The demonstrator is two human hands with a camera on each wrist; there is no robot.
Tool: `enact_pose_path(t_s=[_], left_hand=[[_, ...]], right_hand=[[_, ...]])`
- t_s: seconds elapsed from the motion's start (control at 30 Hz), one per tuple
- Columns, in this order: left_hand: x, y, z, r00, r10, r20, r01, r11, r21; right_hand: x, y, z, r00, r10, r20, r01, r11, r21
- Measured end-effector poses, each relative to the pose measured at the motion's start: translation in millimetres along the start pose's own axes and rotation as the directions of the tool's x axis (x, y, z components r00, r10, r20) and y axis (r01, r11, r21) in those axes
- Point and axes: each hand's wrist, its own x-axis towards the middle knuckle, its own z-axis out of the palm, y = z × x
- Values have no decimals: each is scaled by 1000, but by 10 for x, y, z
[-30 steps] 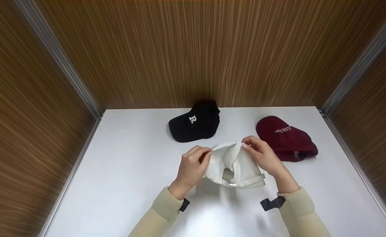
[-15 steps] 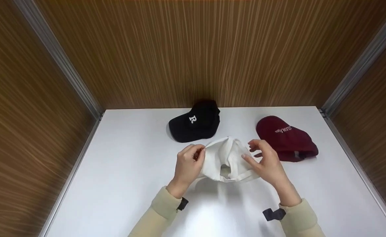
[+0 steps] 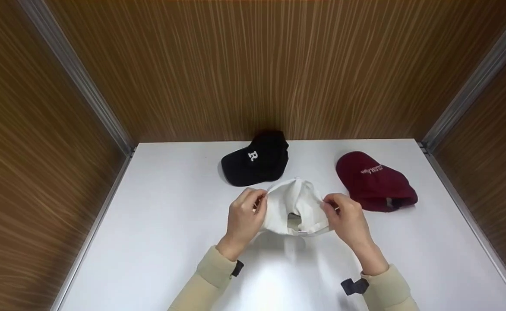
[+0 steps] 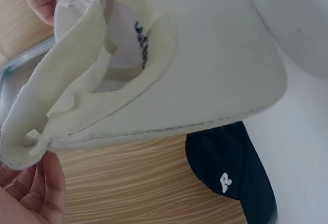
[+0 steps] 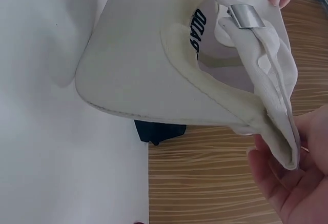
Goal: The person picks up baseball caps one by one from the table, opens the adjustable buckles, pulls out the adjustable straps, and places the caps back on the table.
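Between both hands a white baseball cap [image 3: 300,203] is held up over the table, its back opening and strap facing me. My left hand [image 3: 245,216] pinches the cap's left side between thumb and fingers. On the opposite side my right hand [image 3: 348,219] pinches the cap's edge. From below, the wrist views show the cap's brim [image 4: 220,55], the sweatband and dark lettering [image 5: 197,29] inside. A metal buckle [image 5: 247,16] sits on the back strap.
A black cap [image 3: 261,160] with a white R lies near the back wall [image 3: 244,69]. To the right rests a dark red cap [image 3: 376,183] with pale lettering. Wood-grain side panels with metal rails [image 3: 84,93] flank the white table [image 3: 158,194].
My right hand let go of the cap's top, opened, and pinched it again lower on the right side. The white cap shifted slightly left; my left hand kept its grip.
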Motion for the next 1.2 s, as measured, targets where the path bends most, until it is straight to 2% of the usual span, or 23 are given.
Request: enact_pose_path(t_s=[0.1, 0.17, 0.2, 0.27, 0.37, 0.43, 0.53, 0.6, 0.8, 0.9, 1.03, 1.1, 1.2], left_hand=[[-25, -37, 1, 991, 136, 11, -136, 984, 111], [-34, -51, 7, 965, 259, 31, -260, 946, 193], [-37, -54, 8, 946, 319, 55, -323, 918, 228], [-48, -57, 5, 898, 423, 118, -439, 858, 266], [-70, -48, -4, 826, 512, 235, -561, 781, 275], [-98, -47, -10, 790, 531, 305, -605, 754, 255], [-136, -54, -14, 755, 532, 383, -638, 729, 247], [-152, -58, -17, 748, 514, 419, -640, 727, 251], [-161, -72, -39, 756, 451, 475, -616, 736, 281], [-155, -83, -39, 750, 452, 483, -624, 725, 291], [-150, -91, -38, 749, 458, 478, -626, 726, 284], [-148, -90, -38, 753, 464, 466, -622, 734, 274], [-143, -84, -35, 773, 468, 428, -598, 763, 246]], right_hand=[[13, -22, -4, 999, 44, 18, -44, 999, 18], [22, -36, -5, 997, 67, 26, -68, 997, 26], [26, -44, -8, 997, 77, 31, -78, 997, 26], [34, -52, -2, 996, 88, 35, -89, 996, 23], [43, -55, 4, 996, 88, 34, -89, 996, 15], [46, -52, 4, 996, 85, 32, -86, 996, 15], [48, -41, -1, 996, 80, 26, -80, 997, 18], [45, -28, -2, 997, 78, 27, -78, 997, 16], [37, -15, 4, 997, 75, 36, -76, 997, 17], [43, -21, -2, 997, 76, 33, -77, 997, 22], [51, -17, -5, 996, 79, 32, -79, 997, 15], [53, -16, -6, 996, 80, 33, -80, 997, 14], [53, -12, -5, 997, 75, 27, -76, 997, 23]])
